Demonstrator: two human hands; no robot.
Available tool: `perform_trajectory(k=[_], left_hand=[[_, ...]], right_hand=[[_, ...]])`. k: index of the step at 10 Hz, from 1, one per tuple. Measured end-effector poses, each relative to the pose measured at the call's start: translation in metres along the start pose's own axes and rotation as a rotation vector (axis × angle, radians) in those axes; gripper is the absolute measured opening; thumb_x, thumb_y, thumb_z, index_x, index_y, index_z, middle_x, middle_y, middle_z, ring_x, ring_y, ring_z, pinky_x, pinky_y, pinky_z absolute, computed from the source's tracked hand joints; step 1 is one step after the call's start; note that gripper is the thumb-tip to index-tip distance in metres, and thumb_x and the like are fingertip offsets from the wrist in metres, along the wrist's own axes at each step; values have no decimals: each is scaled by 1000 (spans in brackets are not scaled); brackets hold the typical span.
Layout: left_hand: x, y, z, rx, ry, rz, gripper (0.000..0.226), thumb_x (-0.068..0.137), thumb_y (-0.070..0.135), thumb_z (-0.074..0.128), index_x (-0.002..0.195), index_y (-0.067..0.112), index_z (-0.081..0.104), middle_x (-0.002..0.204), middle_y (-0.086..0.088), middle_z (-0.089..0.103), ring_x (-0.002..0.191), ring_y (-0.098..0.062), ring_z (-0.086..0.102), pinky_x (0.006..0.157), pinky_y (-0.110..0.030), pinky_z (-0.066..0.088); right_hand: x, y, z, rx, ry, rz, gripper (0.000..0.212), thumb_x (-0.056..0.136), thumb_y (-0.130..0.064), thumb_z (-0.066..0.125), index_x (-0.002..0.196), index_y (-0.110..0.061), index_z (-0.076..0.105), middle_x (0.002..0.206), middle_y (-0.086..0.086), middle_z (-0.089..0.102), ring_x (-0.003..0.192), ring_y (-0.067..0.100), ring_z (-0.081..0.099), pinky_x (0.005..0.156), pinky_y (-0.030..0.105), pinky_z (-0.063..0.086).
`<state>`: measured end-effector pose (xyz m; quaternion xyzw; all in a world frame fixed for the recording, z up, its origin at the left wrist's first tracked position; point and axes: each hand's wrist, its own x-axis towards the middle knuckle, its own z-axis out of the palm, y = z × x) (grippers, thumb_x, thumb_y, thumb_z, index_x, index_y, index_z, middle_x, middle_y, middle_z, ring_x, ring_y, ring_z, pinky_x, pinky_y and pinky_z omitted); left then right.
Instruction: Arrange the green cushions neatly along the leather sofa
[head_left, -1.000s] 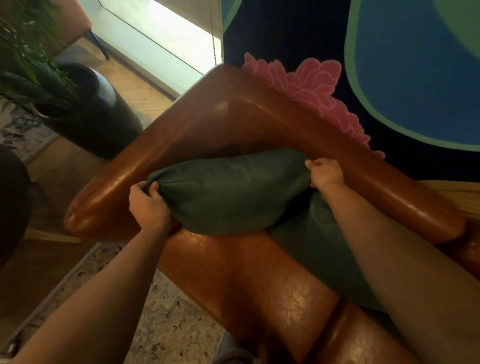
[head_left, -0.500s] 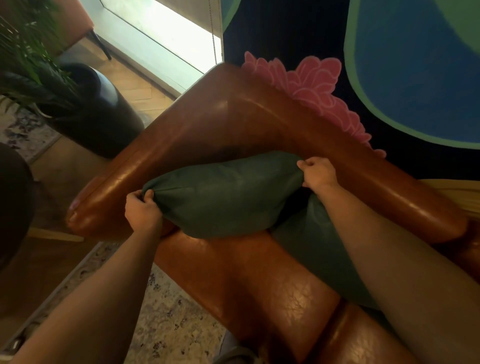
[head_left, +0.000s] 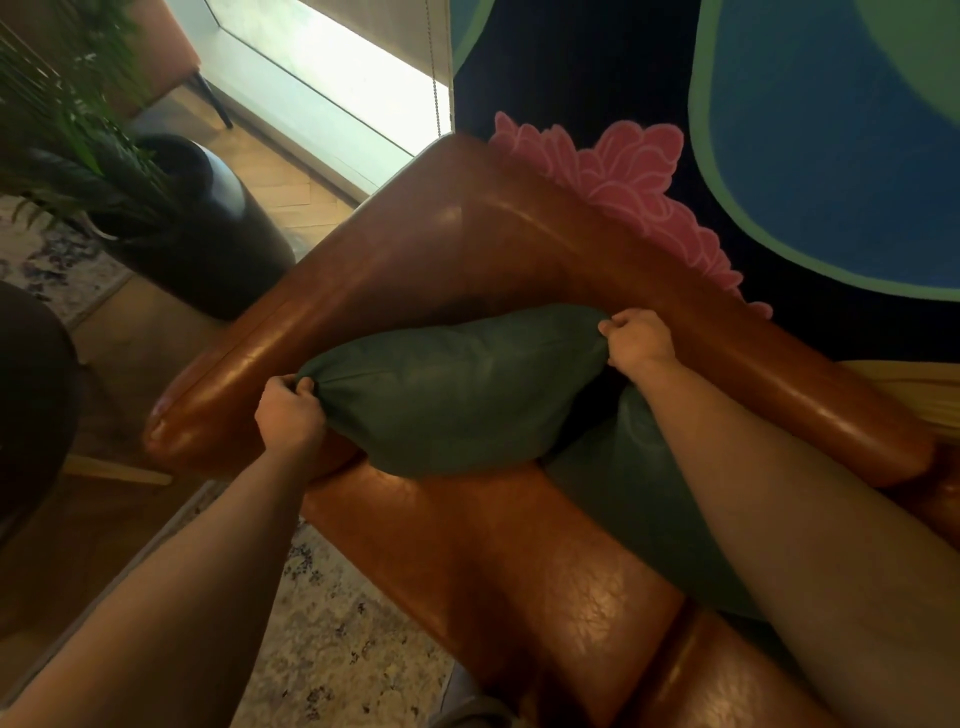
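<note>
A dark green cushion (head_left: 457, 395) lies across the corner of the brown leather sofa (head_left: 467, 249), against its armrest and backrest. My left hand (head_left: 288, 415) grips the cushion's left corner. The right corner is pinched in my right hand (head_left: 641, 340). A second green cushion (head_left: 639, 499) lies on the seat to the right, partly under the first one and partly hidden by my right forearm.
A dark round planter (head_left: 208, 228) with a leafy plant (head_left: 67, 119) stands left of the armrest. A patterned rug (head_left: 332, 634) covers the floor in front of the sofa. Behind the backrest is a painted wall with a pink flower (head_left: 618, 176). A bright window (head_left: 353, 67) is at the back.
Both hands, still holding the cushion's corners, have shifted slightly left and down with the cushion towards the armrest.
</note>
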<state>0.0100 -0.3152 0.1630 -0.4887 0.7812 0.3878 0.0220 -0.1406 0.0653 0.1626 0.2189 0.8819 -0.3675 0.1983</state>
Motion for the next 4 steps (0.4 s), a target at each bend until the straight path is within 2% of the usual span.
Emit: perform_trajectory(k=[1, 2, 3, 4], left_hand=[[2, -2, -3, 47, -8, 24, 35, 105, 29, 49, 134, 11, 53, 129, -11, 59, 112, -26, 59, 87, -37, 49], [0, -3, -10, 121, -43, 121, 38, 104, 29, 52, 136, 9, 52, 132, -14, 55, 115, -29, 58, 92, -41, 52], [-6, -2, -15, 257, -69, 234, 47, 101, 34, 56, 142, 12, 46, 142, -16, 42, 128, -35, 46, 105, -50, 47], [-23, 11, -19, 362, -60, 402, 50, 102, 36, 54, 145, 14, 43, 146, -15, 36, 135, -34, 35, 110, -49, 41]], right_hand=[[0, 0, -2, -27, 2, -11, 28, 97, -31, 62, 119, -15, 70, 116, 10, 70, 106, 29, 67, 98, 45, 56], [-9, -1, -6, -37, 7, -3, 30, 97, -27, 61, 124, -16, 67, 121, 10, 69, 109, 30, 67, 102, 42, 53], [-18, 0, -12, -40, 11, -31, 10, 95, -23, 61, 95, -17, 69, 109, 12, 72, 103, 31, 69, 98, 44, 55], [-33, -2, -23, -59, 37, -38, 18, 95, -21, 58, 94, -11, 73, 102, 11, 73, 100, 31, 69, 96, 44, 55]])
